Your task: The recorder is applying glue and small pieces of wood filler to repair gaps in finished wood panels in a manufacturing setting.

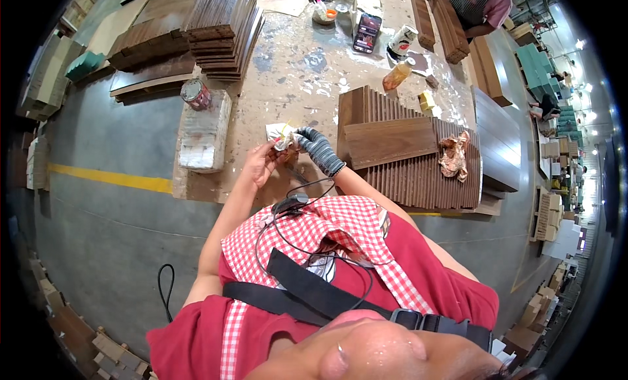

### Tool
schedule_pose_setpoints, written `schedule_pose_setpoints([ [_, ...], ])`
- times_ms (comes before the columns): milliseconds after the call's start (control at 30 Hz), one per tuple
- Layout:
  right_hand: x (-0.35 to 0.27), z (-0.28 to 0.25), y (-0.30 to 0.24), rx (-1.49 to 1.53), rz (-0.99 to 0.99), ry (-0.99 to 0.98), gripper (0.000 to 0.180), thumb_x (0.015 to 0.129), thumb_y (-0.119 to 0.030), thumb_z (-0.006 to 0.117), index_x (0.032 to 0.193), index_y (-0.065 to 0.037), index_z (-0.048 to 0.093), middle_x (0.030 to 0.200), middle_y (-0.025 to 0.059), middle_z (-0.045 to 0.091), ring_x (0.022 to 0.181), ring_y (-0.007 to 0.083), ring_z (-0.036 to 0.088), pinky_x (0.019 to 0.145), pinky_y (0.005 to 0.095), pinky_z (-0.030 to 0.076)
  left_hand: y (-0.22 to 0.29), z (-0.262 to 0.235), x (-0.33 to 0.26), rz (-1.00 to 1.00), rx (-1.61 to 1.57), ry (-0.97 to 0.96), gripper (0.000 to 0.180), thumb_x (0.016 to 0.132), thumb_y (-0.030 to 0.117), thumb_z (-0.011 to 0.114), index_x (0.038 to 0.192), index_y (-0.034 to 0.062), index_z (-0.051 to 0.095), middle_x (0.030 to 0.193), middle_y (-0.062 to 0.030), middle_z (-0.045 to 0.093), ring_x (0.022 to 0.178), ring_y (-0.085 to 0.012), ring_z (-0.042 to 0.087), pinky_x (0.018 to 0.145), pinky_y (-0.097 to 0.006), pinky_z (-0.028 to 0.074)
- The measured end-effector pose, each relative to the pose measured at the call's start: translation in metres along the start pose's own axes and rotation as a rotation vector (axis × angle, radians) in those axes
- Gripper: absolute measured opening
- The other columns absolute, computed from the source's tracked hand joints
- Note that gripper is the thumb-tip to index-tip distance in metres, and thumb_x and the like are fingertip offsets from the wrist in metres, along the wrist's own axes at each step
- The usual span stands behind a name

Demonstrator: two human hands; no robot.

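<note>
My left hand (260,164) is bare, its fingers pinched together near the edge of the worktable. A small pink and yellow thing, too small to name, shows at its fingertips. My right hand (304,139), in a grey striped knit covering that reaches past the wrist, is closed on a crumpled white cloth (277,131). Both hands meet at this cloth, partly hiding it and each other's fingers. To their right lies a stack of brown wooden boards (418,180), with one loose board (390,143) across the top and a stained crumpled rag (454,156) on it.
Left of my hands, a can (195,94) stands on a whitish block (204,135). More stacked boards (222,27) rise at the far left. Toward the back are a phone (367,33), a white can (402,40) and a bottle of amber liquid (398,74). A co-worker (481,10) stands far right.
</note>
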State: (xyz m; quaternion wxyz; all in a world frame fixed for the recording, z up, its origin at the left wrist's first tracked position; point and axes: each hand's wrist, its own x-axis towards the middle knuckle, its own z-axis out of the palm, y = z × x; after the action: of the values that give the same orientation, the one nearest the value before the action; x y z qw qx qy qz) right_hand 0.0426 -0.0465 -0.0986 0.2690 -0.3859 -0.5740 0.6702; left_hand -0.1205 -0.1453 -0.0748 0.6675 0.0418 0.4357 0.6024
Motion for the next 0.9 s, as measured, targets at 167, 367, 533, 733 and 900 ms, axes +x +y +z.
schedule_pose_setpoints([
  [167, 0.005, -0.02, -0.008, -0.109, 0.032, -0.084, 0.032, 0.093, -0.022, 0.055, 0.119, -0.003, 0.058, 0.09, 0.003, 0.064, 0.074, 0.0093, 0.056, 0.067, 0.0233, 0.048, 0.001, 0.009, 0.004, -0.043, -0.026, -0.016, 0.029, 0.09, 0.016, 0.06, 0.11, -0.0048, 0.055, 0.1, -0.0144, 0.062, 0.088, -0.0198, 0.063, 0.075, -0.028, 0.056],
  [367, -0.006, -0.012, -0.011, -0.139, 0.056, -0.06, 0.03, 0.091, -0.01, 0.055, 0.119, -0.001, 0.058, 0.103, 0.0094, 0.065, 0.092, 0.016, 0.059, 0.083, 0.0277, 0.047, -0.005, 0.011, 0.003, -0.155, -0.226, -0.185, 0.036, 0.091, 0.021, 0.058, 0.113, -0.006, 0.052, 0.102, -0.0152, 0.062, 0.089, -0.0208, 0.063, 0.077, -0.027, 0.057],
  [533, -0.007, -0.017, -0.01, -0.202, -0.045, -0.069, 0.028, 0.09, -0.008, 0.055, 0.117, -0.002, 0.059, 0.106, 0.0099, 0.065, 0.095, 0.0168, 0.059, 0.086, 0.0287, 0.047, -0.014, 0.013, -0.009, -0.103, -0.192, -0.1, 0.035, 0.094, 0.019, 0.045, 0.113, -0.0107, 0.049, 0.099, -0.0177, 0.062, 0.091, -0.023, 0.063, 0.081, -0.031, 0.056],
  [733, -0.024, -0.021, -0.021, -0.093, 0.073, -0.05, 0.029, 0.09, -0.008, 0.055, 0.118, -0.001, 0.057, 0.104, 0.0102, 0.064, 0.091, 0.0157, 0.058, 0.085, 0.029, 0.048, -0.004, 0.028, -0.02, -0.018, 0.16, -0.136, 0.02, 0.091, 0.002, 0.052, 0.11, -0.0018, 0.059, 0.103, -0.0097, 0.064, 0.091, -0.0185, 0.063, 0.082, -0.028, 0.054],
  [900, -0.029, -0.024, -0.024, -0.138, 0.002, -0.064, 0.03, 0.091, -0.022, 0.061, 0.115, -0.004, 0.06, 0.094, 0.0028, 0.064, 0.083, 0.01, 0.058, 0.073, 0.0249, 0.049, -0.008, 0.042, -0.026, 0.032, 0.203, -0.071, 0.017, 0.089, 0.008, 0.061, 0.104, 0.0002, 0.062, 0.095, -0.0077, 0.066, 0.084, -0.0137, 0.063, 0.069, -0.023, 0.05],
])
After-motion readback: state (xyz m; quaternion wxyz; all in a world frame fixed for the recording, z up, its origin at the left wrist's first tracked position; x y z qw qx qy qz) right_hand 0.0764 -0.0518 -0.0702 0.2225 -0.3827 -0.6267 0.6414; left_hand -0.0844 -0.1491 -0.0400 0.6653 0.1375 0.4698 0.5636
